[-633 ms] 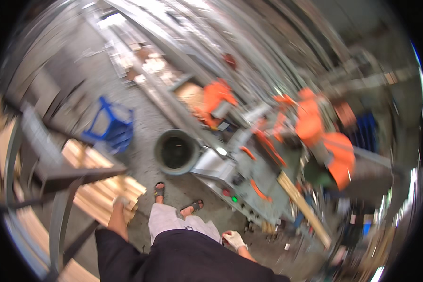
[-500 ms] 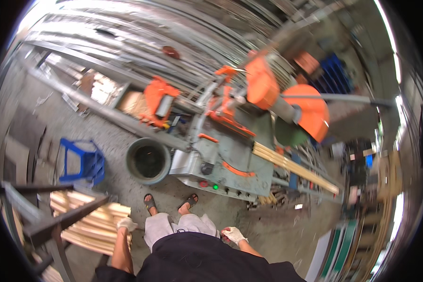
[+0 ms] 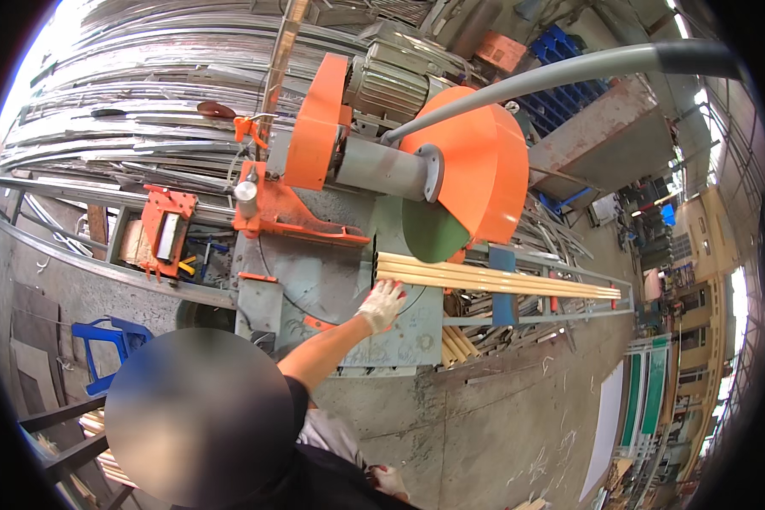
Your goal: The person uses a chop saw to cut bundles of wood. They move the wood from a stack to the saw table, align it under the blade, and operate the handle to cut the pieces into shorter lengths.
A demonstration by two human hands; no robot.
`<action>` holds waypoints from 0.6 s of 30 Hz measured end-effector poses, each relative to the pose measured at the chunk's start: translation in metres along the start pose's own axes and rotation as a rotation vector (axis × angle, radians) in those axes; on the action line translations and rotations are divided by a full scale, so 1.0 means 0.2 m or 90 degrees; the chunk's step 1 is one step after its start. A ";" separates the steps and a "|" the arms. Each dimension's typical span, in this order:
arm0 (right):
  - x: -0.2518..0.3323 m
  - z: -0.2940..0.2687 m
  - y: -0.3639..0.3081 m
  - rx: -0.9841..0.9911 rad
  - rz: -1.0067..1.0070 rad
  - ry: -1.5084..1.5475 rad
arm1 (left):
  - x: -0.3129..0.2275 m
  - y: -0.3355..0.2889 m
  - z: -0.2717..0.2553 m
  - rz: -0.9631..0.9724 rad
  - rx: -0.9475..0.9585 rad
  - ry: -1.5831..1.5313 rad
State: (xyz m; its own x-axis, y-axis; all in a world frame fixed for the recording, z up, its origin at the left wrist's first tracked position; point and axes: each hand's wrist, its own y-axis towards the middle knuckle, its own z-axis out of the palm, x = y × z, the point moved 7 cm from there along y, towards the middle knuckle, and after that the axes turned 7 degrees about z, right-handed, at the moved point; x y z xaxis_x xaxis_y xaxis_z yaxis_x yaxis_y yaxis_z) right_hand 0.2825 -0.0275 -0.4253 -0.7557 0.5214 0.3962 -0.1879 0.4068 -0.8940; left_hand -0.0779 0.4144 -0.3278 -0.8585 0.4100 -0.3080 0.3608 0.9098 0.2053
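Low at the person's side, beside pale shorts (image 3: pixel 336 435), the gloved right hand (image 3: pixel 389 481) is half seen; whether its fingers are curled cannot be told. The gloved left hand (image 3: pixel 382 307) reaches across the near edge of a grey table (image 3: pixel 412 344), fingers extended and slightly apart, tips touching the left end of several pale strips (image 3: pixel 497 276). Lying side by side, the strips cross the table's right part and run past its right edge over a blue plate (image 3: pixel 503 314) and a metal rail frame (image 3: pixel 569 319). Above them, toward the far edge, hangs a large orange guard (image 3: pixel 480 161). Beyond stand a ribbed motor (image 3: pixel 388 89) and stacked long metal bars (image 3: pixel 144 140).
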 end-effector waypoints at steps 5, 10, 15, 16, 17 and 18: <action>0.12 -0.18 -0.10 -0.169 0.099 0.352 | 0.04 0.56 0.23 0.007 0.080 0.075; -0.02 -0.27 -0.07 -0.109 0.230 0.363 | 0.22 0.50 0.31 0.002 0.142 0.098; -0.05 -0.37 0.11 -0.086 0.215 0.379 | 0.40 0.21 0.12 -0.008 0.036 0.100; 0.01 -0.36 0.14 -0.071 0.209 0.373 | 0.49 0.11 0.09 -0.038 0.021 0.106; 0.07 -0.37 0.18 -0.102 0.205 0.379 | 0.56 0.02 0.04 -0.047 0.028 0.089; 0.12 -0.37 0.21 -0.134 0.202 0.385 | 0.64 -0.08 -0.03 -0.056 0.034 0.071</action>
State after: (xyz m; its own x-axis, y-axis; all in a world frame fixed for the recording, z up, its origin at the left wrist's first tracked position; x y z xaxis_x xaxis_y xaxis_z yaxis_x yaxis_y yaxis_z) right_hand 0.3035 0.0580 -0.4381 -0.2627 0.9382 0.2253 0.1546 0.2714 -0.9500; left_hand -0.1947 0.4524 -0.3654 -0.9218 0.3215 -0.2166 0.2989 0.9453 0.1308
